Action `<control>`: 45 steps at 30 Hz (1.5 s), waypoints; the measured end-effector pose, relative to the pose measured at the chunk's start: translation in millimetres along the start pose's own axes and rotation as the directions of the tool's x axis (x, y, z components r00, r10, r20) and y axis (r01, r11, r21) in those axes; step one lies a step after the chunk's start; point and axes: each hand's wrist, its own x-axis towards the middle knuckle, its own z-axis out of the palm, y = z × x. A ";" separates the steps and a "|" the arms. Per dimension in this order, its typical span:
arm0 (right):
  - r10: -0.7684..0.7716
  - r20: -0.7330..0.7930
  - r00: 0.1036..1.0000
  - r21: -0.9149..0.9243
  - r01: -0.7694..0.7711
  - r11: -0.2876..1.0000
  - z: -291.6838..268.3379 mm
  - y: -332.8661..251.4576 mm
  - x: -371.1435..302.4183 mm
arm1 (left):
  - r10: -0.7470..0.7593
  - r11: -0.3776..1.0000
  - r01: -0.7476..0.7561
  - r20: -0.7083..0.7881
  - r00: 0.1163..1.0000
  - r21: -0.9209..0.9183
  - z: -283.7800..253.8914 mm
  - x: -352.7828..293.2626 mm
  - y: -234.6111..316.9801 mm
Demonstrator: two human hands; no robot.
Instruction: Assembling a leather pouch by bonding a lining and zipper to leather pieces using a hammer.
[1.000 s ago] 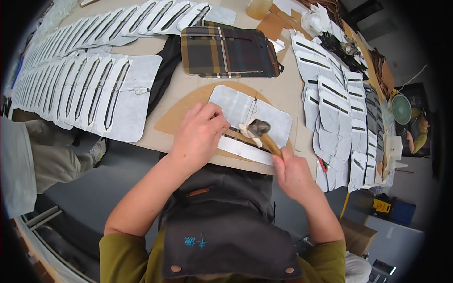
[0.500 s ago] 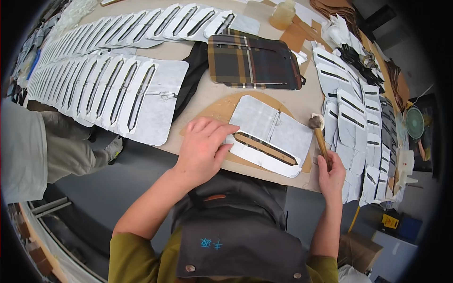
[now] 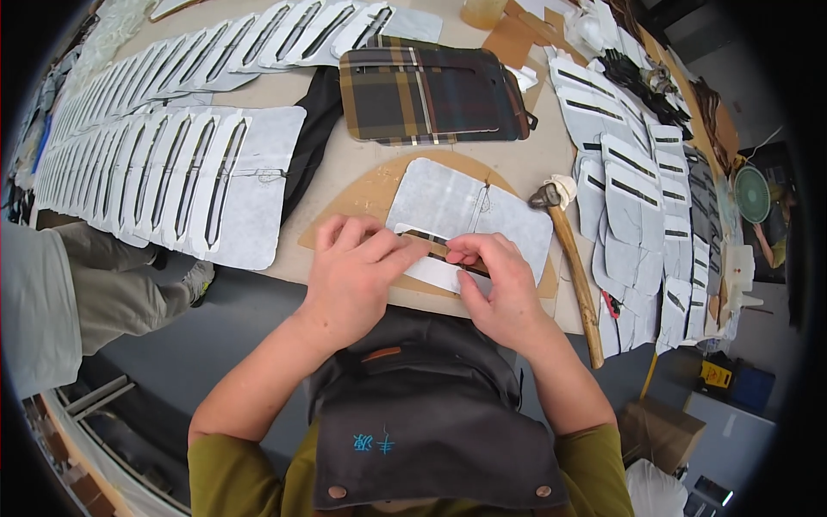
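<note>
A grey-white backed fabric panel with a long slot across its near part lies on a brown board. My left hand rests at the left end of the slot, fingers bent and apart, its thumb hidden. At the middle of the slot is my right hand, its fingertips curled and its thumb a little apart from them. Between the hands, dark plaid cloth and a tan strip show partly in the slot. A hammer with a wooden handle lies right of the panel, head away from me, its handle end past the table edge.
Plaid panels lie beyond the board. Overlapping rows of slotted white panels cover the left of the table; more white panels fill the right. A person's trousered leg stands at the left. A yellowish container is at the back.
My right hand has let go of the hammer, which now lies on the table, and has moved left to the slot. My left hand stays by the slot's left end. The view has shifted slightly.
</note>
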 end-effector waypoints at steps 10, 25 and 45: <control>-0.303 0.017 0.953 -0.323 0.292 0.900 -5.8 7.2 -17.5 | 0.033 0.999 -0.034 0.034 0.999 0.031 -5.3 -0.3 -1.8; 0.170 -0.168 0.971 0.263 -0.122 0.957 -66.9 28.5 -48.1 | 0.044 0.761 -0.073 -0.061 0.997 -0.644 -48.1 15.5 17.4; -0.165 -0.445 0.880 -0.160 0.104 0.982 -14.2 53.3 14.0 | -0.038 0.920 -0.005 -0.103 0.994 -0.391 51.3 70.1 26.0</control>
